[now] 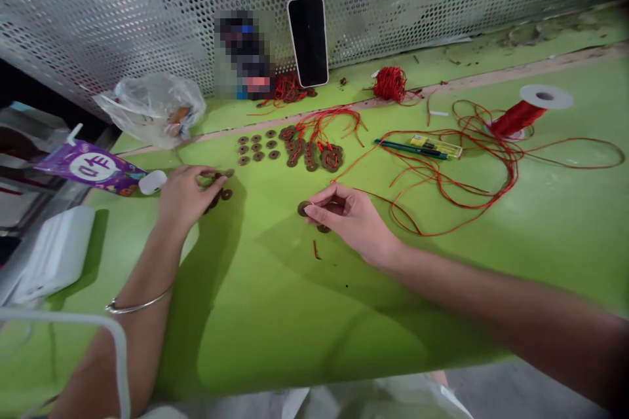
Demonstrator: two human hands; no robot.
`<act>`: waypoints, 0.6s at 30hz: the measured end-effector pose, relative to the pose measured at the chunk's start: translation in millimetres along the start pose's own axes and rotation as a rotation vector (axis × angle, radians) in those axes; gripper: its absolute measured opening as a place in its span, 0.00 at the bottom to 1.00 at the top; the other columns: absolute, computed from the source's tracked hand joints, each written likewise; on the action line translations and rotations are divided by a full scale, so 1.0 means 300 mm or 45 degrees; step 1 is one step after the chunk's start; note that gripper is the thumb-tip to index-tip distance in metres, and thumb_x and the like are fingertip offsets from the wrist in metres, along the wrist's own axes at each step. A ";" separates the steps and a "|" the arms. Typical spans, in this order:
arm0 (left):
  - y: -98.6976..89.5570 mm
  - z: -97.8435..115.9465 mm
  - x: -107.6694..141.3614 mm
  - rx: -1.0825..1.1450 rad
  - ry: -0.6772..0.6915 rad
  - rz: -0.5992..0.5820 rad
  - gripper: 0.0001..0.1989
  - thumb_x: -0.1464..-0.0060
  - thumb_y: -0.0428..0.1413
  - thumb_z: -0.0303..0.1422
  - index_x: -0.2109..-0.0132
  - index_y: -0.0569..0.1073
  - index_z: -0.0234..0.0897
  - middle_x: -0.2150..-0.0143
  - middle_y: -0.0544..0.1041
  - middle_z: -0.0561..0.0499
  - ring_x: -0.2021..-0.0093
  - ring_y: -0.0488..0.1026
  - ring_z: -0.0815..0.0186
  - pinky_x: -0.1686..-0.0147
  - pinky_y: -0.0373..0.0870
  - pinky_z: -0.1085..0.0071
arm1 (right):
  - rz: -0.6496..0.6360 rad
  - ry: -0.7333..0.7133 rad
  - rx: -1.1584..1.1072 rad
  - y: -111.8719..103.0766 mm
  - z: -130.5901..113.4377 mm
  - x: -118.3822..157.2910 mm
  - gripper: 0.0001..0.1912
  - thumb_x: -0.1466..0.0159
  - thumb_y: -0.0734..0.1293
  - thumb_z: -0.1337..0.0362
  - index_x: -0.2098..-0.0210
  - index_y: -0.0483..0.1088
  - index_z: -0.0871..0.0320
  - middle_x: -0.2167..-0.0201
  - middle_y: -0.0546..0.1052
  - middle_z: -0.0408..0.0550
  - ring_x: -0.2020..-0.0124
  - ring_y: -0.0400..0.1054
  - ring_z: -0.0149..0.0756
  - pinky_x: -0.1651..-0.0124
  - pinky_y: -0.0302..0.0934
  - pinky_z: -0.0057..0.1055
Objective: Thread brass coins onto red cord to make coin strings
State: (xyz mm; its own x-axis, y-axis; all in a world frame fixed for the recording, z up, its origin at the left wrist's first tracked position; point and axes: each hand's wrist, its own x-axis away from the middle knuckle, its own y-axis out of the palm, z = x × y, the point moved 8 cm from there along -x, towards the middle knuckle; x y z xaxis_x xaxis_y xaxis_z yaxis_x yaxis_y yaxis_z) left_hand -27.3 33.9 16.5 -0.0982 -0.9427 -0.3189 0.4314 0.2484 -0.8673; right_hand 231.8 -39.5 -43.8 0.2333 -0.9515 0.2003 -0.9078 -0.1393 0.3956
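Observation:
Between the thumb and fingers of my left hand (189,193) is a brown holed coin (227,173); a loose coin (227,194) and others lie just under the fingers. My right hand (351,213) pinches another holed coin (303,209) above the green table. Partly hidden below that hand is a further coin (323,228). A red cord (376,196) runs from near my right hand toward the spool. Beyond both hands, several single coins (256,146) sit in rows, beside coins tied with red cord (310,156).
At the right stand a spool of red cord (521,116) and loose loops. A green pen (413,148) and a small yellow-labelled case (436,146) lie nearby. A phone (308,40) leans on the perforated panel. Leftward are a plastic bag (152,108), a purple packet (93,163) and a white box (59,252).

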 end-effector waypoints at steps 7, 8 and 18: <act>0.040 -0.112 -0.024 -0.290 -0.190 -0.079 0.08 0.50 0.60 0.37 0.66 0.75 0.38 0.76 0.67 0.55 0.78 0.61 0.67 0.75 0.52 0.70 | -0.002 0.027 -0.035 0.007 -0.001 0.000 0.09 0.47 0.73 0.66 0.71 0.69 0.60 0.74 0.76 0.42 0.73 0.72 0.27 0.64 0.68 0.27; 0.043 -0.120 -0.026 -0.279 -0.181 -0.085 0.08 0.51 0.59 0.38 0.65 0.75 0.38 0.78 0.66 0.55 0.79 0.61 0.67 0.76 0.52 0.70 | 0.002 0.027 -0.033 0.007 -0.002 0.001 0.09 0.47 0.73 0.66 0.71 0.69 0.60 0.74 0.76 0.42 0.73 0.72 0.27 0.64 0.68 0.26; 0.049 -0.177 -0.039 0.003 0.040 0.003 0.17 0.51 0.61 0.49 0.70 0.74 0.38 0.90 0.59 0.63 0.89 0.53 0.73 0.83 0.47 0.69 | 0.000 0.020 -0.003 0.002 0.002 0.002 0.09 0.47 0.73 0.66 0.71 0.69 0.60 0.74 0.76 0.43 0.73 0.72 0.26 0.65 0.68 0.25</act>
State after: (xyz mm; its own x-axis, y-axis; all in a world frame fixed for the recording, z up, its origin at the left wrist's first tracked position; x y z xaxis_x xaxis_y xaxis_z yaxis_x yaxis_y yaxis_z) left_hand -67.2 60.3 -12.9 -0.1253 -0.9347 -0.3326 0.4340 0.2498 -0.8656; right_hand 231.2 -40.4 -43.9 0.2387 -0.9472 0.2142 -0.9068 -0.1386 0.3980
